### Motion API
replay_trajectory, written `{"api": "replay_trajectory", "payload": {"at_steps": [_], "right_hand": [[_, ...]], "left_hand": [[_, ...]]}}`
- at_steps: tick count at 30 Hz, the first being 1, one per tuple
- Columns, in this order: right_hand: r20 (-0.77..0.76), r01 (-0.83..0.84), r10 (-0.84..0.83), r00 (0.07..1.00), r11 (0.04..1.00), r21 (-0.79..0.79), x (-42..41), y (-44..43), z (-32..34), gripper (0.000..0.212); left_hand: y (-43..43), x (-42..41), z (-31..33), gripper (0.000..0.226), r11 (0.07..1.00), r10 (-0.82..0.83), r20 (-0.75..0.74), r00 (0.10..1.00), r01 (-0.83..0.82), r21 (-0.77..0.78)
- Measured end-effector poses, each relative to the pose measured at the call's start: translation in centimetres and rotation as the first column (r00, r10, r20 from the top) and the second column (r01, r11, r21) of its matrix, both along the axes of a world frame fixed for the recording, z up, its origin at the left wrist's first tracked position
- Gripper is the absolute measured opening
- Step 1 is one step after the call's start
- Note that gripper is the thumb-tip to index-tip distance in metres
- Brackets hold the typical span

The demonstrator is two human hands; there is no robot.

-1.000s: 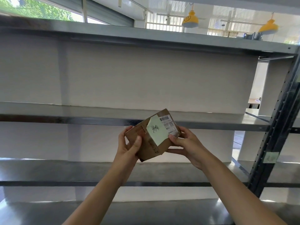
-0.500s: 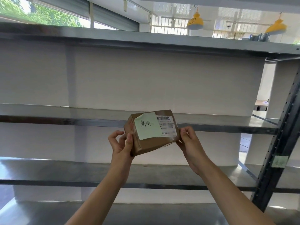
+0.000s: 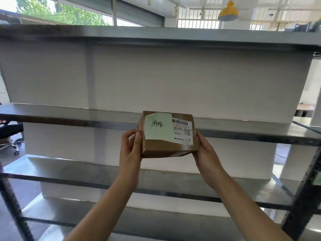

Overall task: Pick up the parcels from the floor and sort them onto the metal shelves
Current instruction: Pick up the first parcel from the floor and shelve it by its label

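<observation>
A small brown cardboard parcel (image 3: 166, 145) with a pale green handwritten note and a white barcode label is held up in front of the metal shelves (image 3: 69, 119). My left hand (image 3: 131, 150) grips its left side. Its right side is gripped by my right hand (image 3: 206, 153). The parcel sits level, its labelled face towards me, at the height of the front edge of the middle shelf board. It is in the air, touching no shelf.
The shelf unit has several bare metal boards: a top board (image 3: 156, 34) and lower boards (image 3: 173, 185). A dark perforated upright (image 3: 305, 193) stands at the right. An office chair (image 3: 10, 136) shows at the far left behind the unit. White wall panels back the shelves.
The parcel has been turned from tilted to level, its label now square to me, and raised slightly towards the middle shelf. Both hands kept their grip.
</observation>
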State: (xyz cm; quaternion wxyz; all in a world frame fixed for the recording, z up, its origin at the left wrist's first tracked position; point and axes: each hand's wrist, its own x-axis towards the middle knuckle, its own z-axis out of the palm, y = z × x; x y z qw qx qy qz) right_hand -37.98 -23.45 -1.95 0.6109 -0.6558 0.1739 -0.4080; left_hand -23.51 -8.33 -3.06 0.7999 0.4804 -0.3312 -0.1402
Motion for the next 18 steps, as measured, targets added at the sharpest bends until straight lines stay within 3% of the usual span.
{"api": "replay_trajectory", "payload": {"at_steps": [8,15,18], "right_hand": [[0.052,-0.223,0.22,0.974,0.973,0.052,1.4,1.0,-0.3,0.038],[0.194,-0.403,0.372,0.908,0.901,0.159,3.6,3.2,0.0,0.029],[0.197,-0.468,0.439,0.876,0.874,0.134,4.7,4.9,-0.3,0.036]], "left_hand": [[2.9,-1.1,0.0,0.02,0.953,0.299,0.027,0.954,-0.3,0.04],[6.2,-2.2,-0.2,0.025,0.868,0.481,0.006,0.877,-0.478,0.135],[8.3,-2.5,-0.3,0.026,0.821,0.561,-0.011,0.828,-0.555,0.135]]}}
